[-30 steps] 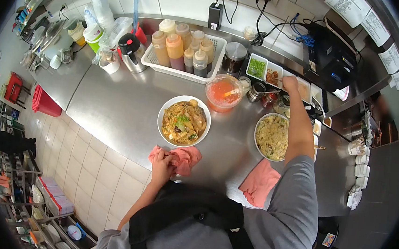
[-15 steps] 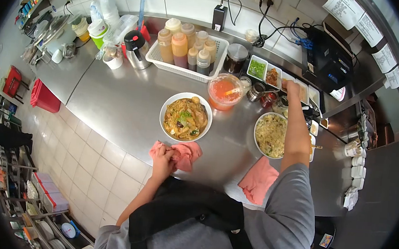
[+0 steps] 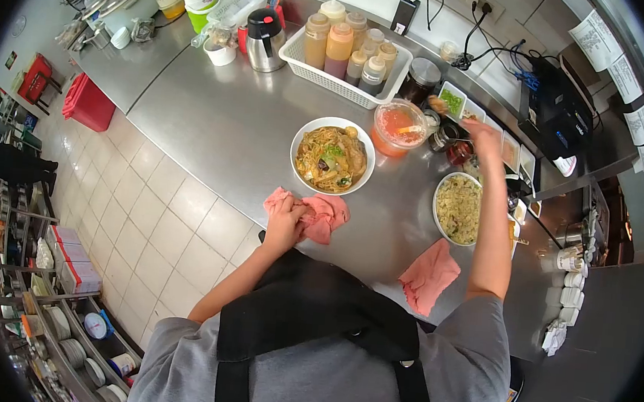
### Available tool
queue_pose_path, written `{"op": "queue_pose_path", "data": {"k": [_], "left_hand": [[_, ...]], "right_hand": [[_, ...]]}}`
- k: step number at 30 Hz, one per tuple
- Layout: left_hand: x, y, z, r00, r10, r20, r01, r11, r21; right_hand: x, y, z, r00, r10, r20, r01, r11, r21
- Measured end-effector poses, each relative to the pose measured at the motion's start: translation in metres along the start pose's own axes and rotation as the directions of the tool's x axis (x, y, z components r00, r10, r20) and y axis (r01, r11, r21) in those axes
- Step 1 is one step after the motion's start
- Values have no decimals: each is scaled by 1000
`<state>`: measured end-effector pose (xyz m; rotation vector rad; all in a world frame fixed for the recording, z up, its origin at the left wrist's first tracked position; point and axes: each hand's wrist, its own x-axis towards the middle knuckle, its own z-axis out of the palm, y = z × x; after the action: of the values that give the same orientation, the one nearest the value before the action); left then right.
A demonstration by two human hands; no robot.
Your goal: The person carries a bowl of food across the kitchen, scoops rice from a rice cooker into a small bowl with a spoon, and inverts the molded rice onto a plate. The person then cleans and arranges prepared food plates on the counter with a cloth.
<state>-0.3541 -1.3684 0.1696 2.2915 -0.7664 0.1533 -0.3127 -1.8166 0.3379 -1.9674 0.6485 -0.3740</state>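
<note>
My left hand (image 3: 285, 221) is closed on a crumpled pink cloth (image 3: 324, 220) at the counter's front edge. Just beyond it stands a white bowl of noodles (image 3: 331, 156) with chopped greens and an egg on top. My right hand (image 3: 484, 142) is over the topping trays (image 3: 511, 149), its fingers smeared by motion. A blurred brown thing (image 3: 439, 104) shows beyond its fingertips; whether the hand holds it, I cannot tell. Nearer me, beside the right forearm, sits a bowl of fried rice (image 3: 457, 209).
A tub of red-orange sauce (image 3: 399, 128) stands by small jars. Squeeze bottles fill a white basket (image 3: 339, 85), with a steel jug (image 3: 265, 41) to its left. A second pink cloth (image 3: 429, 276) lies at the front edge. A black printer (image 3: 564, 107) is at the back right.
The view has shifted, so the counter appears further right and higher. My right hand has come out of a topping tray towards the left. My left hand stays on the cloth.
</note>
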Motion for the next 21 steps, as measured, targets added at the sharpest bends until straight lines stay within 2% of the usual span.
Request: {"op": "queue_pose_path", "data": {"k": [1,3,4,5,6,7,8,9,11,15,17,18,19,20,21], "left_hand": [[0,0,0,1000,9,1,-9,1000,4],[0,-1,0,1000,22,-1,-22,1000,9],[0,-1,0,1000,8,9,-8,1000,12],[0,-1,0,1000,-6,19,6,1000,16],[-1,-1,-1,1000,-6,18,5,1000,18],[-1,0,-2,1000,7,23,-8,1000,12],[0,1,-4,999,21,27,-21,1000,7],[2,2,-6,1000,22,22,-23,1000,12],[-1,6,-7,999,32,-4,-33,999,-8],[0,7,-8,998,66,18,-65,997,-39],[5,1,-13,997,80,4,-78,983,-166],[10,-2,-21,994,-37,103,72,932,-356],[13,-11,-21,994,-23,111,62,930,-362],[17,-23,-19,961,-229,156,276,841,-465],[23,-28,-22,880,-420,223,469,696,-544]], "right_hand": [[-15,-2,18,993,-105,58,106,994,-11],[-33,7,59,984,-89,153,87,996,23],[-37,22,82,965,-184,186,183,983,26],[-52,23,105,947,-281,154,289,957,-30],[-95,-30,111,968,-113,225,144,981,-127],[-87,10,136,919,-359,165,385,908,-169],[-106,-2,147,942,-295,159,327,913,-244],[-114,2,157,846,-503,179,534,786,-311],[-133,1,162,661,-730,175,726,563,-395],[-120,4,146,646,-748,154,709,513,-484],[-89,5,124,763,-645,-46,559,693,-455],[-65,15,111,782,-610,-127,500,736,-456],[-40,24,96,795,-572,-204,443,776,-449],[-23,23,81,812,-512,-279,335,802,-495],[-9,17,65,819,-451,-354,224,820,-527]]}}
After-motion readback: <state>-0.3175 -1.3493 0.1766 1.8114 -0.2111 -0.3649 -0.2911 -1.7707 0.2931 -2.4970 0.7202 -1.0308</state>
